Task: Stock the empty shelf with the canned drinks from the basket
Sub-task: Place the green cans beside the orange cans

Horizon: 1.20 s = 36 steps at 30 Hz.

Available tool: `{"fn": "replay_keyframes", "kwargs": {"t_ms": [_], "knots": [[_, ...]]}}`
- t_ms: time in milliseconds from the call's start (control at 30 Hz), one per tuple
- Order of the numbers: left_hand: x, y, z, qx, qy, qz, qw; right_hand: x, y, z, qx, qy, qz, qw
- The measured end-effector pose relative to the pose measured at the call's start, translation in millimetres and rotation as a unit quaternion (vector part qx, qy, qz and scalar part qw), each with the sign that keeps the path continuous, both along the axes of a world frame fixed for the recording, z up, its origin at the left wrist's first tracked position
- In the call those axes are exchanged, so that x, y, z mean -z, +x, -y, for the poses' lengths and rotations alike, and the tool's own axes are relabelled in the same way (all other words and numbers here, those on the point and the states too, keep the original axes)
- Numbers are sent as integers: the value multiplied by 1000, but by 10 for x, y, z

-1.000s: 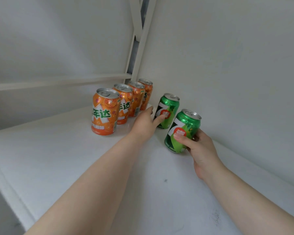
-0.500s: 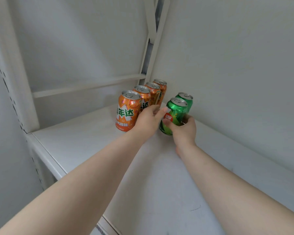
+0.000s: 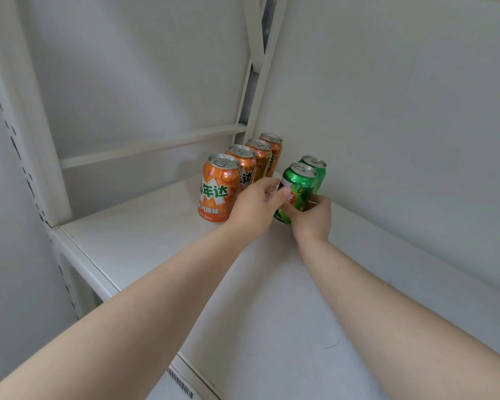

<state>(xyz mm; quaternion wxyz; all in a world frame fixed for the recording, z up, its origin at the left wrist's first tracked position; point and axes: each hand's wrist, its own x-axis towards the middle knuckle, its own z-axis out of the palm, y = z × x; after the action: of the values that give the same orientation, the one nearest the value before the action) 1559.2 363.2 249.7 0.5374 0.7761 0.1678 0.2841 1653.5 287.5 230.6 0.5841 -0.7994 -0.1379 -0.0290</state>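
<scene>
On the white shelf stands a row of several orange cans running back toward the corner. To its right stand two green cans in a line. The rear green can stands free. My right hand grips the front green can low on its right side. My left hand holds the same can from the left, thumb on its label. The can stands upright on the shelf. No basket is in view.
White shelf walls close in at the back and right. A slotted upright rises at the left, and a crossbar runs along the back. A barcode label sits on the shelf's front edge.
The front green can has slid back until it stands just in front of the rear one. My left hand has left the rear can and now holds the front one. The camera has pulled back.
</scene>
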Motion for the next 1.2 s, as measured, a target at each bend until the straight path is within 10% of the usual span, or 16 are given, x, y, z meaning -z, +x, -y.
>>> {"fn": "replay_keyframes", "kwargs": {"t_ms": [233,500,733,1200], "knots": [[-175,-398,142,-32,77,117,990,23,-391,-19,68,46,-34,996],[-270,-826,-283,-266,42,169,948,-161,-955,-307,-136,142,-171,965],[-109,-725,-506,-83,-225,64,969,-90,-926,-835,-141,212,-194,948],[206,-238,-1122,2,-302,64,951,178,-844,-1334,-114,238,-177,948]]}}
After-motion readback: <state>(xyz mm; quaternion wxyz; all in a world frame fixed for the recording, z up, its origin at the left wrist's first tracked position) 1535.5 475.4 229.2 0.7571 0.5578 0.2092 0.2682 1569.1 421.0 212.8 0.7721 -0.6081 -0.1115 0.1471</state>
